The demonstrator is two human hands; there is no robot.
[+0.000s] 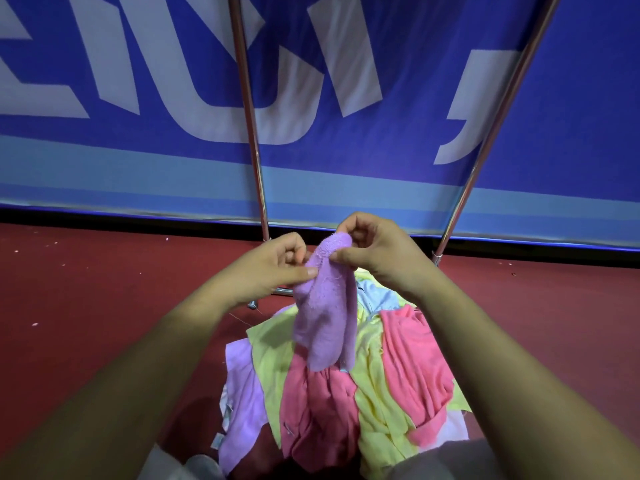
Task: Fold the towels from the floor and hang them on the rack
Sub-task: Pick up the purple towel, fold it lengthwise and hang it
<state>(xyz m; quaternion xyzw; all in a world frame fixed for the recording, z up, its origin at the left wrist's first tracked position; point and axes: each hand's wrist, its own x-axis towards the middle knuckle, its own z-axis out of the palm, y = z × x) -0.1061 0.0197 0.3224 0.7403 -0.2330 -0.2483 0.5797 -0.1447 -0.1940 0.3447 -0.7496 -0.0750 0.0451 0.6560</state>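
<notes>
Above a loose heap of pink, yellow, lilac and pale-blue towels (322,410) on the dark red floor (86,289): small lilac terry towel (325,306), raised and hanging bunched, lower tip perhaps brushing the heap. Pinched at its top edge by left hand (273,265) and right hand (377,254), close together, fingers curled. Just behind, slanting chrome rack poles (250,109); beyond those, blue banner with white lettering (398,161).

One head-worn wide-angle view, forward and downward, close above the towel pile (318,410), toward the rack (248,109).
</notes>
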